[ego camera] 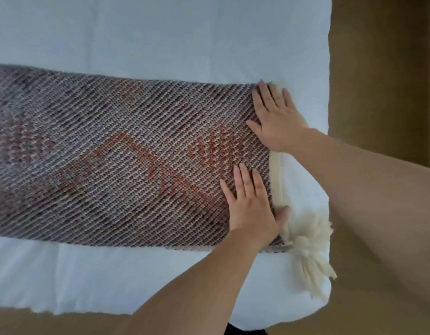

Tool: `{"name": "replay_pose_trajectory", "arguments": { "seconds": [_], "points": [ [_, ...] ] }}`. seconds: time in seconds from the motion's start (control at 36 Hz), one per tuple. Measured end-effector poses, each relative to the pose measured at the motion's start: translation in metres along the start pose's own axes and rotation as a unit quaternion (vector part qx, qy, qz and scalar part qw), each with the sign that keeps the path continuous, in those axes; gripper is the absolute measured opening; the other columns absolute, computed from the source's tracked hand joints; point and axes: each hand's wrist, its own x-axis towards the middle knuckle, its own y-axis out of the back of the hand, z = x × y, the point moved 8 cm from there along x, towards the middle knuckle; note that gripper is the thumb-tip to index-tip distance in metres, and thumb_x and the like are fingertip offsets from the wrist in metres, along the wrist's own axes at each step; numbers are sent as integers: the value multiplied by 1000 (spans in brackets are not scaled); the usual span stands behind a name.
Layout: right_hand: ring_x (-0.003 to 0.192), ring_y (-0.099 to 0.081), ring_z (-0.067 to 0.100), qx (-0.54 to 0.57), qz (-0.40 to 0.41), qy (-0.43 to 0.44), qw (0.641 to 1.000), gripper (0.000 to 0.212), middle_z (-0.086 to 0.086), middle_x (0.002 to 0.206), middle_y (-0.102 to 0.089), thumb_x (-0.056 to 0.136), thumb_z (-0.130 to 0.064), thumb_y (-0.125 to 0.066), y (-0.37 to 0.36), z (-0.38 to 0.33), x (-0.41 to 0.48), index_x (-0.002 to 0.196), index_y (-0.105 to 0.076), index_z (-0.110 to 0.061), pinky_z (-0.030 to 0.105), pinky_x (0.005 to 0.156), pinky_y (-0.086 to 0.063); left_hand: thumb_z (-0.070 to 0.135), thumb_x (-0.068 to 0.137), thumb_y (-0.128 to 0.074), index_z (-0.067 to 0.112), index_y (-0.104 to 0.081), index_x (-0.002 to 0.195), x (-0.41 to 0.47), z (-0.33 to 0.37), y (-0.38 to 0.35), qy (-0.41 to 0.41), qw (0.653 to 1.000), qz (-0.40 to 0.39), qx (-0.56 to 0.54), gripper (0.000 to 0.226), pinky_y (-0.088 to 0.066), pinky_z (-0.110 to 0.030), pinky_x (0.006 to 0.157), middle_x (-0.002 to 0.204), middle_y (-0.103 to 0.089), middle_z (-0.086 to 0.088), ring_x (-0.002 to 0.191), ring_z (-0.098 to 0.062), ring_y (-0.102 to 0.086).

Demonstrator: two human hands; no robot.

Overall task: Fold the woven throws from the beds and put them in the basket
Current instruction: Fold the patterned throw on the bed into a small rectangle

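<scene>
Woven throw [127,160]: is lying flat as a long band across the white bed, running from the left edge of the frame to right of centre. Its weave is showing diagonal ribs in grey-brown and cream, with orange-red patches wandering through the middle.
Cream border [276,180]: is closing off the throw's right end, running down the frame between the two hands.
Tassel [305,240]: is hanging off the throw's lower right corner, its cream strands spreading toward the lower right over the bed's edge.
Left hand [252,209]: is pressing flat on the throw near its lower right corner, fingers straight and close together, pointing toward the top of the frame. The thumb is reaching out to the cream border, and the hand is gripping nothing.
Right hand [278,119]: is lying palm down on the throw's upper right corner, fingers straight and slightly spread, thumb out to the left, also gripping nothing.
Left forearm [197,286]: is coming up bare from the bottom centre.
Right forearm [366,189]: is coming in bare from the right edge, crossing the bed's corner.
Bed [161,32]: is filling the frame above and below the throw with its white cover.
Floor [390,68]: is showing brown down the right side and along the bottom left.
</scene>
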Motion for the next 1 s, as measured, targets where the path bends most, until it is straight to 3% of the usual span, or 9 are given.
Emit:
{"name": "replay_pose_trajectory", "arguments": {
  "seconds": [0.11, 0.19, 0.28, 0.33, 0.42, 0.5, 0.67, 0.78, 1.0],
  "points": [
    [148, 3, 35, 51, 18, -24, 998, 72, 20, 160, 2, 100, -47, -28, 15, 12, 11, 153, 1, -8, 46, 120, 0, 65, 86, -30, 0, 24, 142, 6, 10, 1, 62, 998, -29, -10, 101, 17, -69, 104, 148, 32, -27, 136, -41, 33],
    [139, -26, 39, 91, 55, -54, 993, 73, 23, 148, -32, 96, -40, -47, 33, 17, 17, 151, -14, -5, 48, 116, -20, 47, 89, -42, 3, 24, 144, 5, 11, 9, 82, 995, -42, -34, 96, 14, -67, 107, 150, 30, -25, 138, -39, 29],
    [112, -50, 38, 91, 80, -99, 988, 41, 19, 117, -55, 92, -28, -52, 54, 21, 17, 125, -49, -5, 47, 95, -42, 28, 87, -51, 10, 22, 146, -5, 6, 19, 73, 994, -57, -52, 96, 5, -60, 113, 153, 28, -17, 142, -33, 23],
    [97, -56, 36, 107, 74, -110, 985, 21, 15, 102, -56, 92, -23, -49, 65, 20, 13, 101, -59, -7, 42, 84, -47, 21, 86, -55, 15, 14, 149, -15, 0, 31, 67, 993, -54, -85, 93, -9, -52, 117, 158, 14, -10, 146, -28, 7],
    [86, -56, 31, 224, 46, -142, 963, 10, 11, 95, -56, 92, -20, -48, 77, 18, 0, 93, -51, -11, 37, 71, -46, 13, 87, -56, 16, -15, 146, -35, -23, 61, 88, 983, -18, -158, 72, -40, -39, 103, 148, -26, -5, 131, -24, -36],
    [85, -56, 31, 277, 41, -158, 947, 12, 12, 96, -58, 91, -18, -50, 103, 10, -14, 99, -52, -9, 34, 66, -43, 8, 86, -56, 14, -30, 136, -64, -53, 91, 123, 977, -5, -175, 57, -46, -35, 87, 132, -45, -4, 111, -24, -55],
    [73, -60, 26, 397, 59, -172, 899, 21, 11, 102, -57, 88, -8, -49, 172, -28, -51, 108, -49, -13, 37, 62, -52, 3, 79, -60, 18, -44, 109, -136, -117, 148, 184, 965, 51, -181, 37, -51, -37, 82, 106, -59, 0, 99, -22, -60],
    [59, -62, 25, 439, 39, -178, 880, 43, 5, 94, -57, 88, -10, -46, 215, -72, -77, 131, -44, -18, 39, 63, -56, 15, 78, -69, 23, -44, 99, -190, -156, 177, 211, 956, 70, -191, 34, -51, -38, 77, 93, -58, 6, 88, -19, -59],
    [50, -60, 23, 456, 46, -123, 880, 23, 7, 81, -61, 87, -7, -41, 303, -172, -117, 96, -59, -18, 29, 48, -49, 7, 82, -52, 21, -41, 88, -286, -238, 230, 206, 948, 158, -186, 19, -40, -31, 55, 77, -48, 7, 69, -16, -52]
  ]
}}
